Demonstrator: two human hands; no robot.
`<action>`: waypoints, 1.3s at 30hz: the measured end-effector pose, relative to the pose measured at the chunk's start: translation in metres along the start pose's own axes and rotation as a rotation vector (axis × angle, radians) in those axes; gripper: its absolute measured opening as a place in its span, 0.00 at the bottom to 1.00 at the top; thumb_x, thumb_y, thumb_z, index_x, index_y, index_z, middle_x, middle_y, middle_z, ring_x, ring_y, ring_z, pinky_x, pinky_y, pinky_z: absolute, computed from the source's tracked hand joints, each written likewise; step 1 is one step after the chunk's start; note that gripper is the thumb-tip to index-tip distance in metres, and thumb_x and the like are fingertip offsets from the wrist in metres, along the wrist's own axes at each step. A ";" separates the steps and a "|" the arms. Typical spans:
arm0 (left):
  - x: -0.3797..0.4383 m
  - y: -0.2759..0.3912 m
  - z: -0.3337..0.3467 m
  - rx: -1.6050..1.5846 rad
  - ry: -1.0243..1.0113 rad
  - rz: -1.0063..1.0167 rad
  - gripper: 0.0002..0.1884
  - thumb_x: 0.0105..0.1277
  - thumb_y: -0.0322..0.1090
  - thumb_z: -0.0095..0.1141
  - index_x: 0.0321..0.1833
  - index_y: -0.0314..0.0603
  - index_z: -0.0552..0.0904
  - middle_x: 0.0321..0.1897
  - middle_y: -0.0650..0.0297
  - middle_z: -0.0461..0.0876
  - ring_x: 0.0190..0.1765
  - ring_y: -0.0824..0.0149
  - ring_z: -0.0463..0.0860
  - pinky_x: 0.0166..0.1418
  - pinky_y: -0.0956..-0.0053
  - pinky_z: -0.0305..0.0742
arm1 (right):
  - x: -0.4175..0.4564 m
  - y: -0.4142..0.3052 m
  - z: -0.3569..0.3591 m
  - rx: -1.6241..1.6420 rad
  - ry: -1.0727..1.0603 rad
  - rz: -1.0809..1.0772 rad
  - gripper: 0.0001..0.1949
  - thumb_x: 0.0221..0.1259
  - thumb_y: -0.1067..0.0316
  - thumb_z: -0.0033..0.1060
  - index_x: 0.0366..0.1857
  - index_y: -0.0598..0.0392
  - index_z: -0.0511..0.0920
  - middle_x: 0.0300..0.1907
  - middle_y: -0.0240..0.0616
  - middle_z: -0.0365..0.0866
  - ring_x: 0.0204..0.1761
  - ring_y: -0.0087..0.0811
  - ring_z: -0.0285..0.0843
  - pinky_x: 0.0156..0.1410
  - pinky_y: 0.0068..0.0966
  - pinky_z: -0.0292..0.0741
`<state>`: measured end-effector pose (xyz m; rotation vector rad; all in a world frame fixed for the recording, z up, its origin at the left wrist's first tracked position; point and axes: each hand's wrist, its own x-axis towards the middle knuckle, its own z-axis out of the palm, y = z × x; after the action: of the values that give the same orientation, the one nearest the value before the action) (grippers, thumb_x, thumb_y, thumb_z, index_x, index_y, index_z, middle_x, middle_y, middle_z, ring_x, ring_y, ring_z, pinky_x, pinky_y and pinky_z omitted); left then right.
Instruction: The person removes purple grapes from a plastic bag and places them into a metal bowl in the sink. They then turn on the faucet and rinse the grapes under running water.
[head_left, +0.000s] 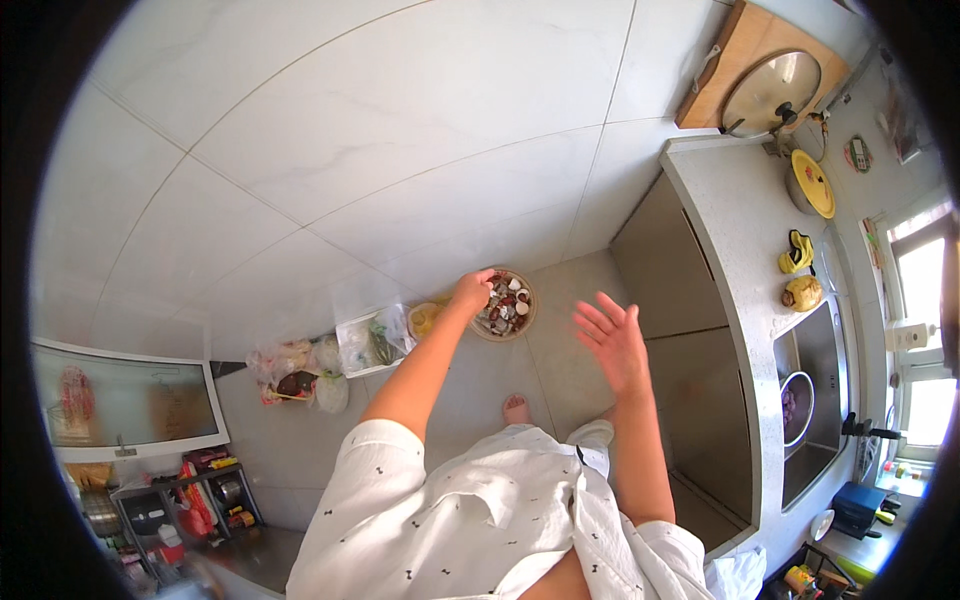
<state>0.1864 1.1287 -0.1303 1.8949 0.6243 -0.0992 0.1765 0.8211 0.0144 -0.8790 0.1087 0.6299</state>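
My left hand (472, 292) reaches over the near-left side of a round bin (533, 307), its fingers curled close to the rim. Whether anything is pinched in them, or whether they touch the rim, I cannot tell. Inside the bin lie food scraps (502, 319), with white eggshells (522, 307) and reddish-brown pieces among them. Over the floor to the bin's right, my right hand (611, 334) is raised with its palm showing and fingers spread, holding nothing.
Left of the bin stand a yellowish container (424, 319), a white box (352, 349) of greens and plastic bags (330, 390). A counter (701, 180) with a sink (814, 465) runs along the right. A peeled-looking root vegetable (802, 293) and a yellow-black cloth item (796, 253) lie there.
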 end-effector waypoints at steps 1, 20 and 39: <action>0.007 0.000 0.004 0.152 -0.020 0.022 0.17 0.65 0.33 0.56 0.57 0.40 0.81 0.49 0.55 0.83 0.46 0.58 0.84 0.54 0.67 0.76 | -0.016 -0.002 -0.016 -0.042 0.074 -0.021 0.32 0.73 0.39 0.30 0.68 0.55 0.62 0.63 0.48 0.72 0.62 0.41 0.72 0.66 0.38 0.68; 0.089 -0.032 0.029 0.387 -0.089 -0.044 0.40 0.55 0.32 0.61 0.73 0.47 0.60 0.57 0.56 0.77 0.60 0.49 0.75 0.67 0.52 0.64 | -0.294 -0.017 -0.164 -0.013 1.019 -0.201 0.18 0.69 0.58 0.54 0.56 0.58 0.74 0.45 0.40 0.83 0.43 0.26 0.82 0.48 0.22 0.78; -0.173 0.070 0.261 0.026 -0.159 -0.437 0.15 0.68 0.49 0.54 0.31 0.46 0.76 0.27 0.64 0.82 0.30 0.69 0.80 0.33 0.71 0.74 | -0.355 -0.171 -0.568 -0.852 1.228 -0.190 0.15 0.61 0.65 0.53 0.49 0.57 0.80 0.43 0.41 0.85 0.42 0.35 0.84 0.47 0.31 0.78</action>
<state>0.1273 0.8134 -0.1176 1.7276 0.9201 -0.5349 0.0741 0.1496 -0.1141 -1.9883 0.8932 -0.1688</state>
